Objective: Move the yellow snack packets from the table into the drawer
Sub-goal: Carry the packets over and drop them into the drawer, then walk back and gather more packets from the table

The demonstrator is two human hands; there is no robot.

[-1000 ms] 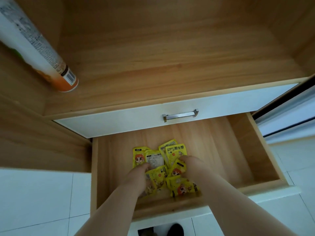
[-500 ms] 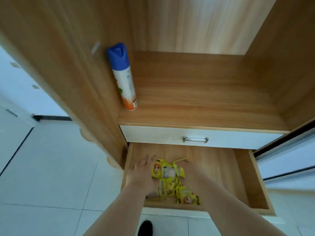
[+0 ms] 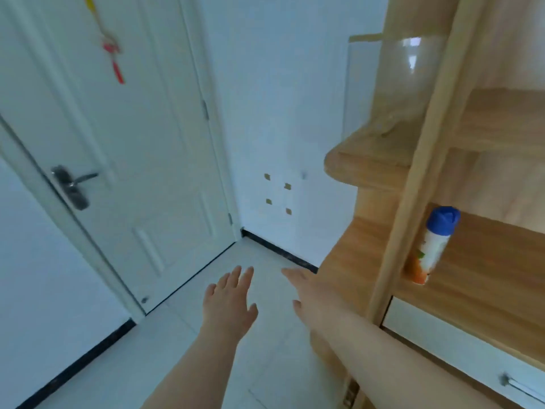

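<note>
Hands: left hand (image 3: pixel 231 302) and right hand (image 3: pixel 309 293) stretched forward, fingers straight and spread, holding nothing, just left of light wooden shelf cabinet (image 3: pixel 486 261).
Yellow snack packets: whereabouts relative to the fingers cannot be told.
Shelf: white spray can with blue cap (image 3: pixel 433 246) stands on the cabinet.

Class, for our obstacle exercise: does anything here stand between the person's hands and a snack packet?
It cannot be settled: no packet or table is in view. The left hand and right hand are held out open and empty above the floor; the cabinet stands beside the right arm.
</note>
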